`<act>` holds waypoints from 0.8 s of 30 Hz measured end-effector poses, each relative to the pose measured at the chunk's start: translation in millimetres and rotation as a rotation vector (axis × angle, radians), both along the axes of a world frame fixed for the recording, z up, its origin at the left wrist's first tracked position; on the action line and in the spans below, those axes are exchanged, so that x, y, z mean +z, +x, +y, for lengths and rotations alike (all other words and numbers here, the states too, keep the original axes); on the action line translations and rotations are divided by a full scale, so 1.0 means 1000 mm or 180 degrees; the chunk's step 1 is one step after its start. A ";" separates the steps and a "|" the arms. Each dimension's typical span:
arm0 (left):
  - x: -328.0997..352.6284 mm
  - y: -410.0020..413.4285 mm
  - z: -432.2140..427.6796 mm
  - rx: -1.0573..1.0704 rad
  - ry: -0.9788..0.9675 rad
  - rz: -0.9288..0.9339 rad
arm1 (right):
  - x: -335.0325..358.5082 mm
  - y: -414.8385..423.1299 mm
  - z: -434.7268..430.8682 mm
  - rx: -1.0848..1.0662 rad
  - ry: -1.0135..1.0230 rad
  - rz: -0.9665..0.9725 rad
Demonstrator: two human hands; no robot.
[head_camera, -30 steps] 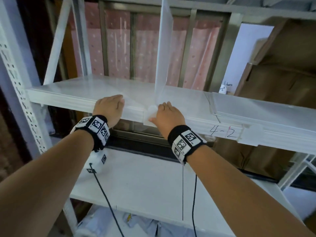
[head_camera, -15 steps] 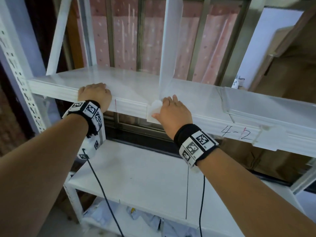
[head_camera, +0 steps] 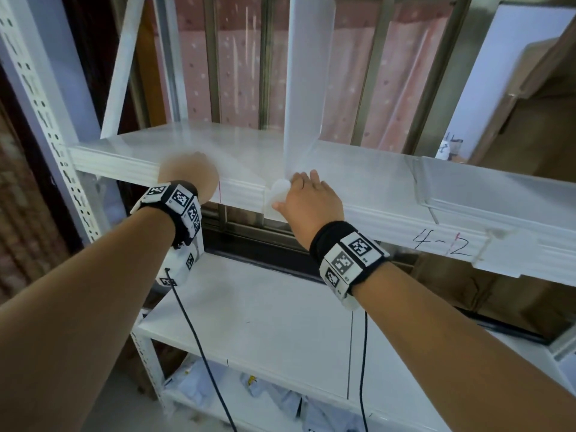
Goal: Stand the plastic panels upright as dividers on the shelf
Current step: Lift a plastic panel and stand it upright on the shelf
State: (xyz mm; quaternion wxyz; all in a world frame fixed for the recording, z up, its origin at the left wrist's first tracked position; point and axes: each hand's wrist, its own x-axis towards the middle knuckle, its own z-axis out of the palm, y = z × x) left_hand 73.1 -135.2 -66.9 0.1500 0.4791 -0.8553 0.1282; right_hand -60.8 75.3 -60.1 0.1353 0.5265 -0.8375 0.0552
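A translucent white plastic panel point(head_camera: 307, 73) stands upright near the middle of the white upper shelf point(head_camera: 243, 145). My right hand point(head_camera: 308, 199) is at the panel's front foot, fingers on top of the shelf lip and thumb under the panel's rounded tab point(head_camera: 278, 193) that hangs over the edge. My left hand point(head_camera: 188, 174) is blurred and rests on the shelf's front edge to the left, over a thin clear sheet lying flat there. Its fingers cannot be made out. Another clear panel point(head_camera: 486, 182) lies flat on the shelf's right part.
The shelf lip carries the handwritten mark "4-2" point(head_camera: 442, 243). A perforated white upright point(head_camera: 46, 120) stands at the left. Cardboard boxes point(head_camera: 530, 104) fill the right. A lower white shelf point(head_camera: 265, 322) lies below my arms, with wrist cables hanging over it.
My left hand slid left along the shelf edge, then came back slightly right and is now blurred. My right hand stays at the upright panel's foot. My view has shifted lower and closer.
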 end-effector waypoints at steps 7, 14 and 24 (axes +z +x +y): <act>0.000 0.001 0.000 -0.0065 -0.0109 -0.0005 | -0.001 0.017 -0.026 0.0130 -0.0044 0.0131; 0.012 0.004 -0.012 -0.0218 0.0561 -0.0174 | -0.004 0.034 -0.053 0.0225 -0.0178 0.0134; 0.014 0.002 0.001 -0.0208 0.0648 -0.0065 | -0.010 0.042 -0.072 0.0274 -0.0449 0.0159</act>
